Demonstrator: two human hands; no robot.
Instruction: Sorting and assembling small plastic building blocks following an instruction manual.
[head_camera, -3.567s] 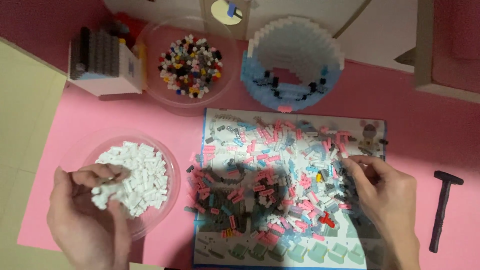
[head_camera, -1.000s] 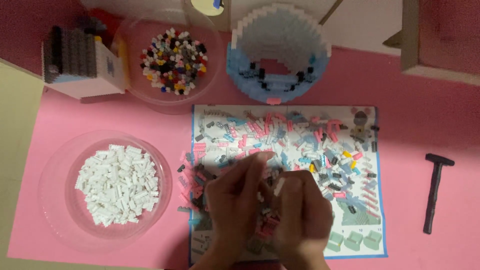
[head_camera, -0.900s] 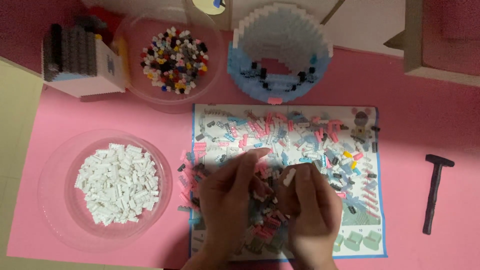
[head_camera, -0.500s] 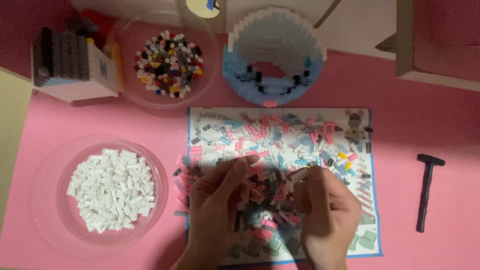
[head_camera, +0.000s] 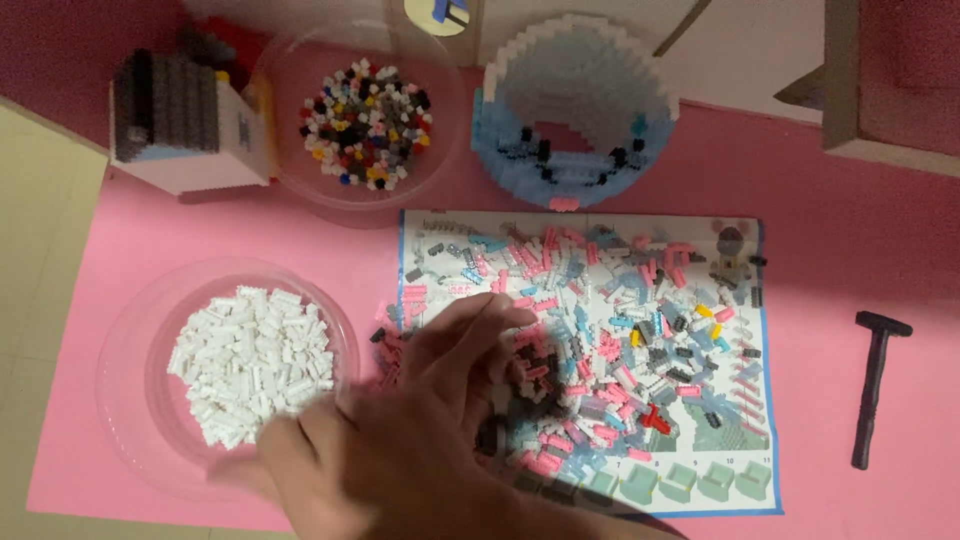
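A pink mat (head_camera: 880, 200) is spread over a pale cream floor (head_camera: 40, 240), which is seen along the left edge. At the top, a dark red surface (head_camera: 60, 50) is seen on the left, and a wooden-edged piece of furniture (head_camera: 845, 90) at the upper right. The scene is softly and evenly lit.

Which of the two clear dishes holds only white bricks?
The clear dish at the near left, beside the hand, holds only white bricks; the far dish holds a mix of colours.
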